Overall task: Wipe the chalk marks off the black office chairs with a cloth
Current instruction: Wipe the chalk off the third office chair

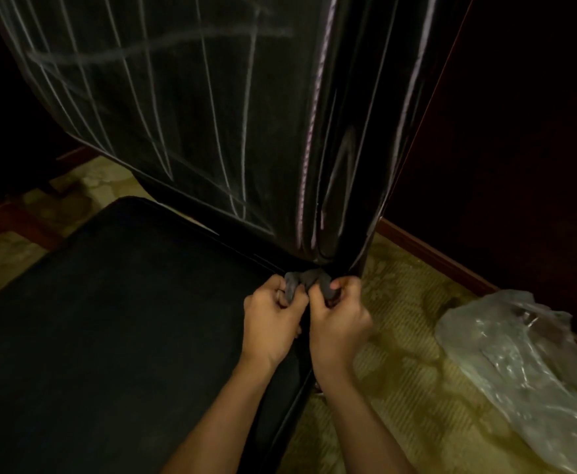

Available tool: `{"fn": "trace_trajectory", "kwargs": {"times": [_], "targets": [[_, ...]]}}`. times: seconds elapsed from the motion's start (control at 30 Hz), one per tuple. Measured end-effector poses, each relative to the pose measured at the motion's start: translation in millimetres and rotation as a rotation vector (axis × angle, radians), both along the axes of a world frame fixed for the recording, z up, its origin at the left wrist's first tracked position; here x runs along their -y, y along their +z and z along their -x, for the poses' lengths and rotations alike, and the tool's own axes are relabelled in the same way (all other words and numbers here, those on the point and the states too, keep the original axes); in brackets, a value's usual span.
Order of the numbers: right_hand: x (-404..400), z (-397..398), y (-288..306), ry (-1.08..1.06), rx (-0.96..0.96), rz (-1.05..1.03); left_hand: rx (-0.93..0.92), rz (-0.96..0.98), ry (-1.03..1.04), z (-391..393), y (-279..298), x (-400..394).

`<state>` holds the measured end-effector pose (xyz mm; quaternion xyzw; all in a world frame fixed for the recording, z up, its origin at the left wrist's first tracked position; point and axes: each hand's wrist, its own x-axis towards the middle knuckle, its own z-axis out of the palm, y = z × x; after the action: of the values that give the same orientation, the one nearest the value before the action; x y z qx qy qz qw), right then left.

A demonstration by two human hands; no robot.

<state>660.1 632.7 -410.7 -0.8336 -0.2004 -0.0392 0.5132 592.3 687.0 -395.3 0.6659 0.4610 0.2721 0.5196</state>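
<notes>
Where the chair's seat (109,319) meets its backrest (195,114), the left hand (270,319) and right hand (340,323) each grip an end of a bunched grey cloth (306,280), knuckles nearly touching. White chalk lines (212,131) streak the backrest. A clear plastic bag (519,364) lies on the patterned carpet (400,354) to the right.

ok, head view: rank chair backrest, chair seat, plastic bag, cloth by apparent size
1-2. chair backrest and chair seat: alike in the frame, both cropped, so unranked.
3. plastic bag, though near the camera.
4. cloth, bunched and mostly hidden between the left hand and right hand.
</notes>
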Motion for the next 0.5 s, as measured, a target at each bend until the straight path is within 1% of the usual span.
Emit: {"fn": "trace_trajectory", "kwargs": {"times": [0.1,0.17,0.23,0.3,0.43,0.5], "targets": [[13.4,3.0,3.3,-0.031,-0.149,0.038,0.016,-0.026,-0.041,8.3,0.2,8.3],[22.5,6.8,5.2,-0.049,-0.235,0.023,0.024,-0.092,-0.08,15.5,-3.5,13.2],[31.2,11.3,2.9,-0.052,-0.27,-0.017,0.045,-0.177,-0.099,22.7,-10.6,17.2],[41.2,16.1,-2.9,-0.026,-0.287,-0.117,0.076,-0.231,-0.102,28.0,-14.3,23.7],[75.0,34.0,-12.4,-0.002,-0.327,-0.39,0.244,-0.162,-0.091,40.6,-11.3,34.1],[95.9,44.6,-15.6,0.067,-0.315,-0.419,0.261,-0.206,-0.142,49.9,-10.8,40.0]]}}
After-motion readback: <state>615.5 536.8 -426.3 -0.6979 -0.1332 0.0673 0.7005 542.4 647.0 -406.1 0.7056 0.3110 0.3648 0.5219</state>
